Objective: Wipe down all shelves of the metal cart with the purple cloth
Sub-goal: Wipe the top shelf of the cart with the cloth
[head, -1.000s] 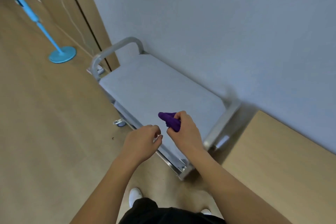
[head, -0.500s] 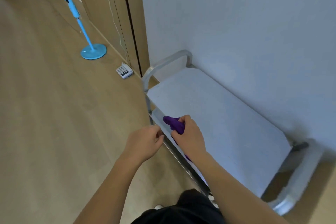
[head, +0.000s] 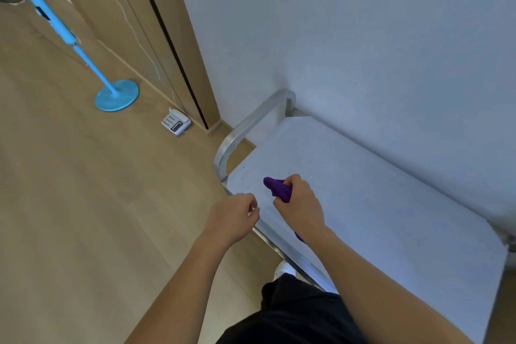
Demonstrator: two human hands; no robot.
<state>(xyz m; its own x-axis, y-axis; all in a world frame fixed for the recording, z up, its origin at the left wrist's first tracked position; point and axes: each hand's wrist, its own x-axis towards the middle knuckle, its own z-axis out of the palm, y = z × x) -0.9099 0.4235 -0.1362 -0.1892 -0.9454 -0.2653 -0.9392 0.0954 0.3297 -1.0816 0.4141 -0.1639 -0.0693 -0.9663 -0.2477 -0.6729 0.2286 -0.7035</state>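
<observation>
- No text, label, brand, number or sign can be read anywhere in the view.
- Rows of keys and a small dark display panel are seen on the white telephone (head: 176, 122) lying on the floor, but whatever is printed on them is too small and blurred to be made out.
</observation>
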